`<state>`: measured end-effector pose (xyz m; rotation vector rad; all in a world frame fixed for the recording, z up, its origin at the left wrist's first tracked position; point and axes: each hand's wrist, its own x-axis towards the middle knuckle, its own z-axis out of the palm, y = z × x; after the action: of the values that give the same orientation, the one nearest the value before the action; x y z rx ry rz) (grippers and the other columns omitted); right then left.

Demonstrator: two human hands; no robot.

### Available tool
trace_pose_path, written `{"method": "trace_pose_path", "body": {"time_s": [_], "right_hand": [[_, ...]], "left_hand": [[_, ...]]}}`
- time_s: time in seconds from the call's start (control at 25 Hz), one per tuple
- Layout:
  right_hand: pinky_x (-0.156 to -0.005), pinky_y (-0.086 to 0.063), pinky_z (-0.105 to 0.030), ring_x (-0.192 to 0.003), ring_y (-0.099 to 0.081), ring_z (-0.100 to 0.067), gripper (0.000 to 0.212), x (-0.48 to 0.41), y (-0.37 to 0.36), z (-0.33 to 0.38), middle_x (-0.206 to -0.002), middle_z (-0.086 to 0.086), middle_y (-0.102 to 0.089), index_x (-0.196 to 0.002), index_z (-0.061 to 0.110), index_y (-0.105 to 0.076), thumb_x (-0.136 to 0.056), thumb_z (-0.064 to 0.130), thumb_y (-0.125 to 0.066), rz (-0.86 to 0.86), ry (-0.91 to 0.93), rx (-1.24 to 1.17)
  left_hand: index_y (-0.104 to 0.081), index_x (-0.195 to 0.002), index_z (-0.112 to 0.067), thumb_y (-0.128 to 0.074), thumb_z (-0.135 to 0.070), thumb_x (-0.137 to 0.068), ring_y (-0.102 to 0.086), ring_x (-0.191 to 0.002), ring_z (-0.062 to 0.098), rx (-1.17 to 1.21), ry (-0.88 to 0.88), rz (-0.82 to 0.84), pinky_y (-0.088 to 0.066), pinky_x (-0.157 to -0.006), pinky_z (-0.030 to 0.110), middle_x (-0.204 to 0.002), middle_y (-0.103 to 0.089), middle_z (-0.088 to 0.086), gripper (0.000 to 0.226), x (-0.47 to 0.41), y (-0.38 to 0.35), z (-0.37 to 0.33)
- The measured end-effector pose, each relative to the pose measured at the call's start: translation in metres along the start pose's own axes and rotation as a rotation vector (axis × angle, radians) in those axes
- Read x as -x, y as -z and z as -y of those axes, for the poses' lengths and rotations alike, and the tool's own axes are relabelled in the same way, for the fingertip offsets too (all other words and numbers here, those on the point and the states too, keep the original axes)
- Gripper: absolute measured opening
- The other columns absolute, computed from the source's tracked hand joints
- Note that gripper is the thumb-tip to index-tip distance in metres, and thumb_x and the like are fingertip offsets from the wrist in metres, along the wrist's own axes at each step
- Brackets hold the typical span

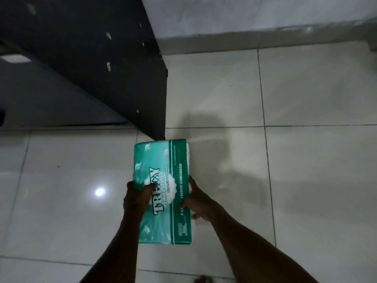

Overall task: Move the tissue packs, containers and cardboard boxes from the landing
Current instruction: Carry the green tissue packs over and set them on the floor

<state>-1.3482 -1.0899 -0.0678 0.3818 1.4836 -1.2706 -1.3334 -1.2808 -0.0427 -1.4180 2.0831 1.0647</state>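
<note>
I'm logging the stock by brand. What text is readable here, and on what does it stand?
All stand on the green tissue pack.
"TRE" then "SY", the middle hidden by the left hand.
"ECONOMY"
"Aman Untuk Wajah"
"FAC" then "TISSUE EMBOSSED", a gap hidden by the right hand.
"1000"; small print below it is too blurred to read.

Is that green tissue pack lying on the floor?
No, both the left hand and right hand grip the green tissue pack above the tiled floor.

tissue pack (pixel 159 160) lettering partly covered | foot (pixel 202 279) cut by btm edge | dark panel (pixel 91 48) cut top-left
</note>
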Motion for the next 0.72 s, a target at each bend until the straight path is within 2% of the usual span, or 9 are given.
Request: {"method": "trace_pose_path", "body": {"time_s": [0.08,0.16,0.24,0.28,0.44,0.52,0.6,0.68,0.72], "right_hand": [[-0.077,-0.058,-0.05,-0.103,-0.066,-0.028,0.102,-0.004,-0.024,-0.003,-0.125,-0.001,-0.061,-0.145,0.055,-0.009,-0.076,0.013,-0.072,0.027,0.053,-0.017],[-0.089,-0.056,-0.048,-0.11,-0.062,-0.026,0.108,-0.001,-0.044,-0.004,-0.134,-0.001,-0.053,-0.152,0.045,-0.006,-0.076,0.015,-0.076,0.008,0.099,-0.008],[-0.099,-0.05,-0.044,-0.122,-0.054,-0.027,0.099,0.008,-0.056,-0.006,-0.148,-0.007,-0.043,-0.154,0.04,-0.007,-0.081,0.013,-0.068,-0.117,0.095,0.05],[-0.099,-0.05,-0.043,-0.126,-0.051,-0.029,0.094,0.014,-0.057,-0.009,-0.152,-0.008,-0.04,-0.154,0.04,-0.01,-0.082,0.01,-0.063,-0.177,0.086,0.048],[-0.096,-0.053,-0.042,-0.122,-0.055,-0.028,0.085,0.055,-0.035,-0.026,-0.149,-0.009,-0.043,-0.151,0.04,-0.026,-0.08,0.005,-0.057,-0.348,0.101,-0.052],[-0.099,-0.05,-0.042,-0.12,-0.057,-0.026,0.08,0.088,-0.009,-0.047,-0.144,-0.01,-0.048,-0.148,0.041,-0.031,-0.08,0.008,-0.058,-0.455,0.102,-0.156],[-0.089,-0.052,-0.033,-0.115,-0.059,-0.023,0.076,0.129,0.022,-0.072,-0.134,-0.009,-0.055,-0.146,0.039,-0.034,-0.08,0.013,-0.061,-0.538,0.078,-0.243],[-0.075,-0.045,-0.023,-0.099,-0.062,-0.017,0.077,0.177,0.061,-0.108,-0.111,-0.006,-0.064,-0.146,0.036,-0.035,-0.078,0.02,-0.067,-0.635,0.064,-0.272],[-0.072,-0.043,-0.021,-0.091,-0.059,-0.012,0.076,0.201,0.079,-0.126,-0.096,0.001,-0.061,-0.146,0.034,-0.035,-0.078,0.023,-0.069,-0.679,0.07,-0.271]], "left_hand": [[-0.052,-0.126,-0.018,-0.081,-0.046,-0.066,-0.063,-0.086,0.023,-0.016,-0.049,-0.076,-0.051,-0.085,0.035,-0.103,-0.067,0.001,0.072,0.003,0.016,0.003],[-0.048,-0.132,-0.021,-0.081,-0.045,-0.068,-0.062,-0.1,0.028,-0.093,-0.15,-0.128,-0.05,-0.09,0.039,-0.115,-0.064,0.005,0.076,0.006,0.028,0.008],[-0.048,-0.136,-0.025,-0.079,-0.047,-0.066,-0.059,-0.114,0.032,-0.148,-0.205,-0.071,-0.048,-0.098,0.045,-0.129,-0.06,0.007,0.08,0.013,0.032,0.012],[-0.048,-0.137,-0.024,-0.08,-0.044,-0.069,-0.057,-0.118,0.032,-0.139,-0.227,-0.026,-0.047,-0.101,0.044,-0.134,-0.058,0.008,0.078,0.02,0.031,0.013],[-0.043,-0.144,-0.02,-0.077,-0.037,-0.081,-0.049,-0.129,0.031,-0.158,-0.26,0.118,-0.04,-0.104,0.036,-0.145,-0.047,0.011,0.073,0.064,0.009,0.017],[-0.042,-0.145,-0.022,-0.077,-0.038,-0.081,-0.045,-0.132,0.031,-0.197,-0.302,0.19,-0.038,-0.107,0.038,-0.147,-0.044,0.013,0.075,0.1,-0.008,0.017],[-0.042,-0.144,-0.023,-0.076,-0.038,-0.081,-0.046,-0.132,0.032,-0.22,-0.319,0.266,-0.039,-0.107,0.039,-0.146,-0.045,0.015,0.074,0.141,-0.031,0.017],[-0.041,-0.145,-0.022,-0.075,-0.037,-0.082,-0.045,-0.131,0.032,-0.273,-0.393,0.324,-0.039,-0.105,0.038,-0.144,-0.045,0.016,0.072,0.194,-0.061,0.011],[-0.041,-0.144,-0.021,-0.074,-0.036,-0.083,-0.045,-0.131,0.031,-0.298,-0.434,0.347,-0.039,-0.104,0.037,-0.143,-0.046,0.016,0.072,0.219,-0.077,0.01]]}}
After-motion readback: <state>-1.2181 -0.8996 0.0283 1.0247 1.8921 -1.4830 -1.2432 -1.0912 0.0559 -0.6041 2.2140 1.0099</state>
